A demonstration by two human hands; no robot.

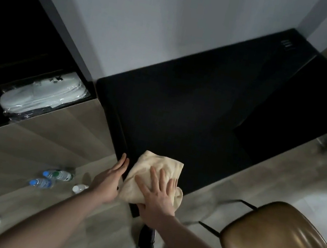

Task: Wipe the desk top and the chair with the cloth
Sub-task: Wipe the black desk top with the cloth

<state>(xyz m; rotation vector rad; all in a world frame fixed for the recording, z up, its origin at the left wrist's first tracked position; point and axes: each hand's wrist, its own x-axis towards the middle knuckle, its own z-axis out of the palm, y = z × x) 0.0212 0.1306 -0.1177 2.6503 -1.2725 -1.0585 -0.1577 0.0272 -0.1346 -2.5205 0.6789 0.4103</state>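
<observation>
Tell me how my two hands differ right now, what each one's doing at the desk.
The right hand lies flat with fingers spread, pressing the cream cloth onto the black desk top; the left hand touches no cloth. The left hand rests along the desk's left edge with fingers together, while the right sits on the surface at the near corner. Both are open, gripping nothing.
</observation>
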